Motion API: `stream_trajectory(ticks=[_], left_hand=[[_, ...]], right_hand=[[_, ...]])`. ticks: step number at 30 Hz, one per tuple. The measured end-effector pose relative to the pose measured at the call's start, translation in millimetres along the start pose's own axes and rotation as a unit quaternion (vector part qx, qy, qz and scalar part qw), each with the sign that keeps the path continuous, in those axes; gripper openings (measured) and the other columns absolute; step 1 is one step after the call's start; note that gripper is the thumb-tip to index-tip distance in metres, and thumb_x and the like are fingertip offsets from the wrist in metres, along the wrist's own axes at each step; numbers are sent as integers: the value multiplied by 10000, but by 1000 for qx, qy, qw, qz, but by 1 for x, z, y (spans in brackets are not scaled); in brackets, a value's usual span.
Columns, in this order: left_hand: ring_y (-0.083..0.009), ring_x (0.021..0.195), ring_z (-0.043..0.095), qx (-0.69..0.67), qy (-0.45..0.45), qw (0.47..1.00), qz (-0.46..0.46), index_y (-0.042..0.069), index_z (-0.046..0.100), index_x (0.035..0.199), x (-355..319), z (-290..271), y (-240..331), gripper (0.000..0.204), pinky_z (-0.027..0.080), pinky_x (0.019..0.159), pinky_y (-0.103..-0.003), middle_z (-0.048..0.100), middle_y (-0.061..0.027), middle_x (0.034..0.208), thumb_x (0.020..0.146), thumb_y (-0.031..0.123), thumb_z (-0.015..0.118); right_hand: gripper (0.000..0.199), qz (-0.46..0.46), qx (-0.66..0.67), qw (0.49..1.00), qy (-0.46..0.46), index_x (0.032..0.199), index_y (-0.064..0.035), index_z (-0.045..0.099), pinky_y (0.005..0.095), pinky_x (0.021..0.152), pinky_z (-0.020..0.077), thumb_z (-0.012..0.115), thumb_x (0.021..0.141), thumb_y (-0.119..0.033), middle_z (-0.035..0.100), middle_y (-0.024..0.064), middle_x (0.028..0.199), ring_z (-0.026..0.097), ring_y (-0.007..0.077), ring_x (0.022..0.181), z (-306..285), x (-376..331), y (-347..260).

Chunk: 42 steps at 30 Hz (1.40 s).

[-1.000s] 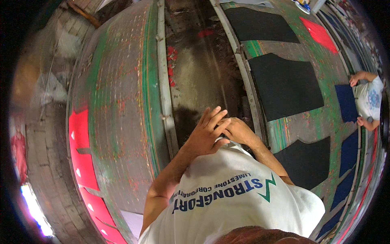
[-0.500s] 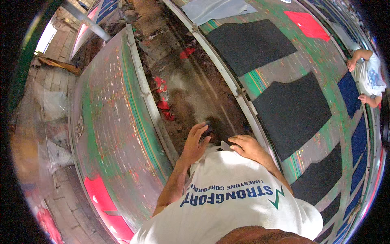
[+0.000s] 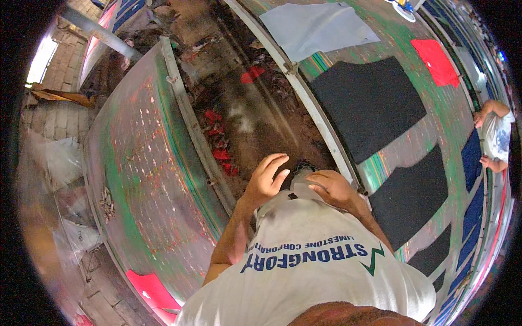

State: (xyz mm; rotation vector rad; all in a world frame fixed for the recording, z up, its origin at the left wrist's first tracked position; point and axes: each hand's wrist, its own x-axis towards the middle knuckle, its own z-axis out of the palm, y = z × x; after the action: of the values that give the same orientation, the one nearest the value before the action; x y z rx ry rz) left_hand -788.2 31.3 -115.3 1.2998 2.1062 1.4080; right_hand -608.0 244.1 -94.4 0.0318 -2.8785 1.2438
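Head view looks straight down the wearer's chest, over a white printed T-shirt (image 3: 304, 261), into a narrow dirt aisle (image 3: 261, 125) between two long paint-stained printing tables. The left hand (image 3: 265, 178) is raised in front of the chest with its fingers (image 3: 274, 163) spread and loose, gripping nothing; it hangs over the aisle just off the metal edge rail (image 3: 196, 136) of the left table (image 3: 141, 179). The right hand (image 3: 333, 187) lies palm down, fingers relaxed and slightly curled, resting on or just above the shirt hem; whether it pinches the cloth I cannot tell. Between the two hands a small dark object (image 3: 302, 166) shows at the hem, too hidden to identify. The nearest piece of work is a black fabric panel (image 3: 409, 195) on the right table (image 3: 435, 108), lying to the right of the right hand and just beyond the rail, its long axis running along the table. The right hand is plainly the nearer one to it. Farther up lie another black panel (image 3: 367, 106), a grey sheet (image 3: 315, 27) and a red piece (image 3: 436, 61). At the far right a co-worker's hands (image 3: 483, 138) reach over the table.
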Motion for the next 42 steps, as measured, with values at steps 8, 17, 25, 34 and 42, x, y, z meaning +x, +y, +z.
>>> stream_trajectory(ticks=[8,17,25,34,42], left_hand=[[-372,1204,669,52,-66,995,-56,1,698,1254,110,-46,-76,276,547,1030,-427,695,-168,1304,1012,134,704],[-243,913,724,93,-73,993,14,33,729,1169,303,-129,-112,166,589,772,-334,724,-115,1100,1024,112,716],[-247,828,706,101,-79,991,44,14,731,1085,462,-147,-177,140,565,720,-353,745,-126,1031,993,119,745],[-436,1325,511,298,-96,925,216,71,509,1519,734,-132,-302,592,475,1078,-572,478,-208,1511,992,203,744],[-482,1567,264,298,-251,799,458,218,416,1648,865,-86,-350,611,278,1255,-652,264,-160,1738,1068,249,609]], right_hand=[[230,-8,21,993,113,1160,-24,774,458,912,600,769,939,-85,776,170,1155,740,377,1042,-35,126,54],[257,121,36,945,300,1194,-9,754,440,976,583,747,970,-134,761,197,1189,733,368,1090,-119,243,93],[569,416,271,799,340,1524,56,517,401,1113,520,700,1052,-204,677,241,1421,671,282,1290,-110,258,113],[684,458,424,598,503,1599,33,432,365,1082,508,664,1089,-359,648,186,1455,639,233,1297,-72,317,115],[542,556,327,555,525,1476,31,587,353,960,544,633,1098,-355,747,132,1217,699,191,1039,-70,397,137]])
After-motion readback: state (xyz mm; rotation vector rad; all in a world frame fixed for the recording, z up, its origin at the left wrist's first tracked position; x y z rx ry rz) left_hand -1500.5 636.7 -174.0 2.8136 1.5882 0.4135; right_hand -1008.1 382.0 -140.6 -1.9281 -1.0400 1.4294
